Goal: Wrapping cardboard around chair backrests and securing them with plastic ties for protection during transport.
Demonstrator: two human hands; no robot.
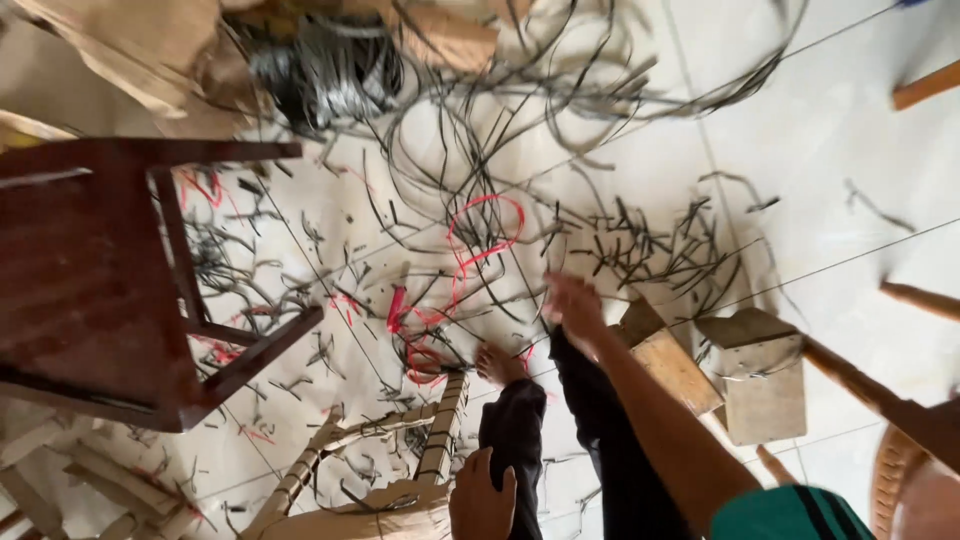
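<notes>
My right hand (575, 305) reaches out low over the white tiled floor, blurred, among cut dark strips (650, 245) and beside a red strip loop (482, 238). Whether it holds anything is unclear. My left hand (481, 497) rests on my dark trouser leg (515, 425), close to a wooden frame wound with pale cane (400, 470). It holds nothing that I can see. One bare foot (497, 364) sticks out past the trouser leg.
A dark wooden stool (90, 290) stands on the left. Two wooden blocks (668, 365) (765, 388) lie right of my arm, with wooden legs (870, 385) beyond. A coil of grey-black strips (325, 70) and cardboard (130, 50) sit at the top.
</notes>
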